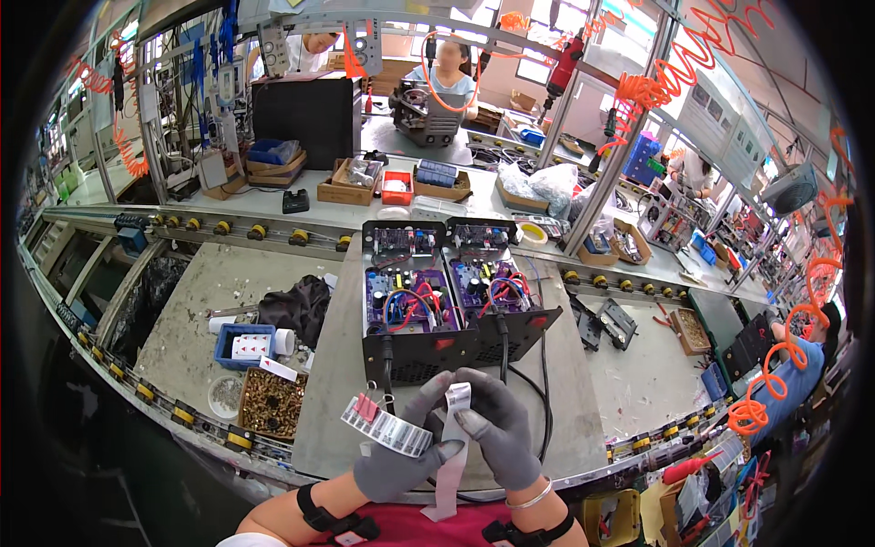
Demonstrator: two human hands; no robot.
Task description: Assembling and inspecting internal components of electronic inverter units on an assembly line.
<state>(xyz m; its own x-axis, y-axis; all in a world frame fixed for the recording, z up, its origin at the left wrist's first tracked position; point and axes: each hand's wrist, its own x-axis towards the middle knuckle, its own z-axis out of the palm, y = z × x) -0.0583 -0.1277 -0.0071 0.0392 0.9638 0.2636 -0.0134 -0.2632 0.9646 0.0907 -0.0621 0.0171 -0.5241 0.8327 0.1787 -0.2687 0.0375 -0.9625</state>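
Both my hands wear grey gloves and are close together in front of two black metal cases. My left hand (396,469) is closed on a strip of printed labels (387,428), which sticks out to the left with a pink piece and a wire clip at its end. My right hand (499,433) pinches a pale paper strip (450,474) that hangs down between the hands. Whether the two strips join is hidden. The left case (421,351) and right case (521,335) stand side by side with their tops off, showing purple circuit boards and coloured wires. Black cables run from their near ends.
To the left are a blue bin (239,346) with label rolls, a box of brass fittings (272,401) and a black cloth (296,305). Black brackets (606,324) lie right. Roller rails (301,237) run behind. Orange coiled hoses (747,415) hang at right. Other people work beyond.
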